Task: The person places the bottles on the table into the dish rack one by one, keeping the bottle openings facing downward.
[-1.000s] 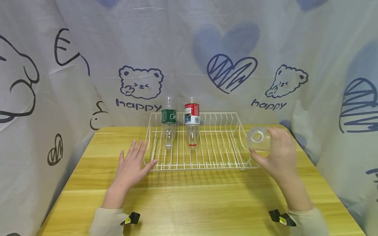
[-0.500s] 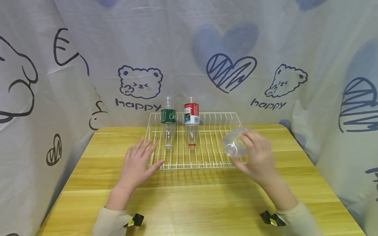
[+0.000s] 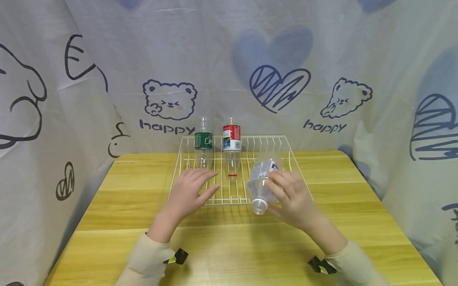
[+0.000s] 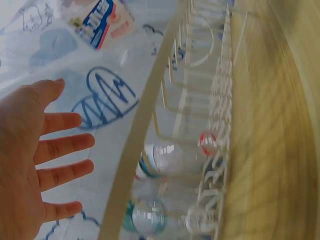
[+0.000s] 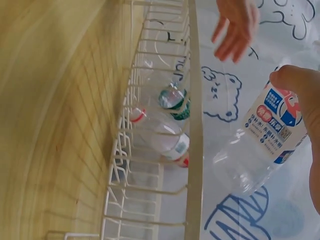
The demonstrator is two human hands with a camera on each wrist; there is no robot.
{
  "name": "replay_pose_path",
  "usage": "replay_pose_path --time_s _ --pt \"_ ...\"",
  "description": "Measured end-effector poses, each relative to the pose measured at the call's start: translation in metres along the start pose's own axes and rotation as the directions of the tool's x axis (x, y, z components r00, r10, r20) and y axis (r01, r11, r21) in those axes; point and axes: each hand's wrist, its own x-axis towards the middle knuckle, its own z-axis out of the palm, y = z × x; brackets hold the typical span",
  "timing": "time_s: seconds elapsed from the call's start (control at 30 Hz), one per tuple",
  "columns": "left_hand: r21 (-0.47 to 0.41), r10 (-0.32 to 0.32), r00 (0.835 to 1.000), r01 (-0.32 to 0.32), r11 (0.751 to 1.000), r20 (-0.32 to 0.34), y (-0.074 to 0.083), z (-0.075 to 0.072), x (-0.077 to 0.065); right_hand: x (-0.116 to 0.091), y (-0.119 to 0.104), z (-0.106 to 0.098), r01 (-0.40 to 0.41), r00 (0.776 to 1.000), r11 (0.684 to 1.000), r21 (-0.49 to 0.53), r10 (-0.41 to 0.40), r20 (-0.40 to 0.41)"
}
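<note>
My right hand point(image 3: 295, 200) grips a clear plastic bottle point(image 3: 260, 184) with a white, blue and red label point(image 5: 277, 120). The bottle is tilted over the right half of a white wire dish rack point(image 3: 229, 204), its neck end facing down and toward me. Fingers spread, my left hand point(image 3: 187, 192) hovers above the rack's front left with nothing in it. In the head view it covers the lower end of a green-labelled bottle point(image 3: 203, 141). Beside that one, a red-and-white-labelled bottle point(image 3: 231, 138) with a red ring at its neck leans in the rack, neck downward.
The rack stands toward the back of a yellow wood-grain table point(image 3: 229, 250). Behind and to both sides hangs a pale curtain point(image 3: 222, 59) with bear and heart drawings. The rack's slots right of the red-labelled bottle show bare wires.
The right hand has carried the bottle leftward from beyond the rack's right side to over the rack, turning its neck end toward me. The left hand has moved right, across the rack's front left.
</note>
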Motion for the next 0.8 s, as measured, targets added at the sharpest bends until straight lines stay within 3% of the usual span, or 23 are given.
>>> replay_pose_path --time_s 0.1,0.23,0.4,0.6,0.8 --pt "-0.037 0.002 1.0 -0.002 0.999 -0.006 0.007 0.004 0.011 0.002 -0.004 0.005 0.064 0.998 0.998 0.02 -0.064 -0.027" --pt "-0.063 -0.085 0.994 0.089 0.994 0.065 0.018 0.006 0.025 0.004 -0.008 0.011 0.138 0.988 0.99 0.02 -0.137 -0.072" --pt "-0.083 -0.174 0.972 0.189 0.979 0.16 0.028 0.008 0.039 0.003 -0.012 0.015 0.214 0.973 0.977 0.0 -0.213 -0.083" --pt "-0.034 -0.21 0.949 0.224 0.974 0.234 0.03 0.009 0.047 0.0 -0.013 0.02 0.31 0.949 0.951 -0.016 -0.31 -0.061" --pt "0.014 -0.227 0.945 0.231 0.973 0.234 0.027 0.008 0.053 -0.004 -0.015 0.024 0.401 0.913 0.915 -0.034 -0.403 -0.067"
